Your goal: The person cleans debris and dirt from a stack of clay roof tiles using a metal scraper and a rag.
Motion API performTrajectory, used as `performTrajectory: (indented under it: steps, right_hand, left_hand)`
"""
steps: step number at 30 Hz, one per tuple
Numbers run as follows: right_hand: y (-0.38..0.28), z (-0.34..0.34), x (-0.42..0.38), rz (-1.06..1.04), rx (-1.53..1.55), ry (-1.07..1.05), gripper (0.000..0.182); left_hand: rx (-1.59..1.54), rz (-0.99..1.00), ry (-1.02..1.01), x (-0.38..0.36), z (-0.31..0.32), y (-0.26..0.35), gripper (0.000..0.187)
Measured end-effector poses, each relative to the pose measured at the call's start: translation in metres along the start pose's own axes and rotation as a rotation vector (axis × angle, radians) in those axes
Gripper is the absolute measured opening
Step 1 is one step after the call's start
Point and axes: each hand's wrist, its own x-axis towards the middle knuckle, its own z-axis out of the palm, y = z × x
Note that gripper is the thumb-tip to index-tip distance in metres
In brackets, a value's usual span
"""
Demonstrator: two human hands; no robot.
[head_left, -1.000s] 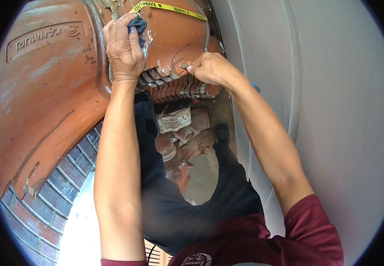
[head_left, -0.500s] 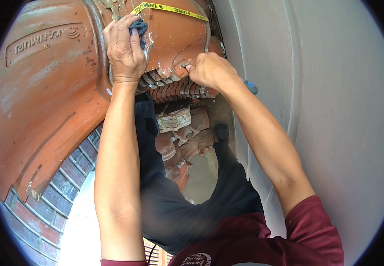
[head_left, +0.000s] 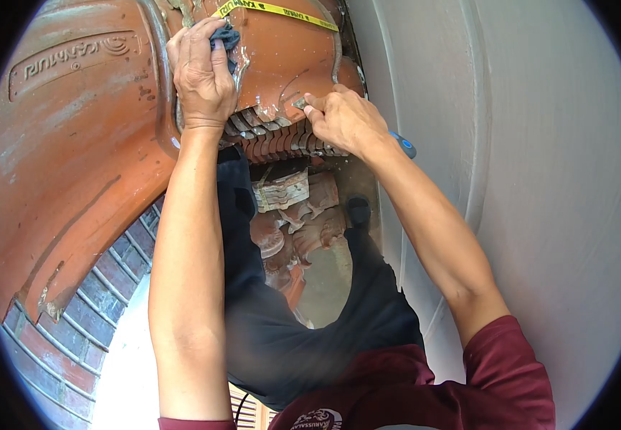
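Observation:
My left hand is closed on a dark blue cloth, bunched between thumb and fingers. It rests against the left edge of an orange-brown clay roof tile, where whitish residue streaks the surface. My right hand is wrapped round a scraper, its fingers near the tile's lower edge. The blue and dark handle end sticks out past my wrist, and a small greyish blade tip shows at my fingertips against the tile. The rest of the tool is hidden in my grip.
Under the tile several more tiles are stacked. A yellow printed strap crosses the top. A large embossed tile stands at left, a grey curved wall at right. Broken tile pieces lie below between my legs.
My right hand has shifted slightly, with the index finger more extended and more of the scraper's tip showing. My left hand stays on the cloth in nearly the same place.

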Motion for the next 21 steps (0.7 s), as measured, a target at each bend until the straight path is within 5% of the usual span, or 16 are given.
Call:
performTrajectory:
  steps: [21]
  right_hand:
    - [0.016, 0.012, 0.004, -0.049, 0.002, 0.119, 0.039]
  left_hand:
    - [-0.018, 0.002, 0.008, 0.001, 0.001, -0.001, 0.029]
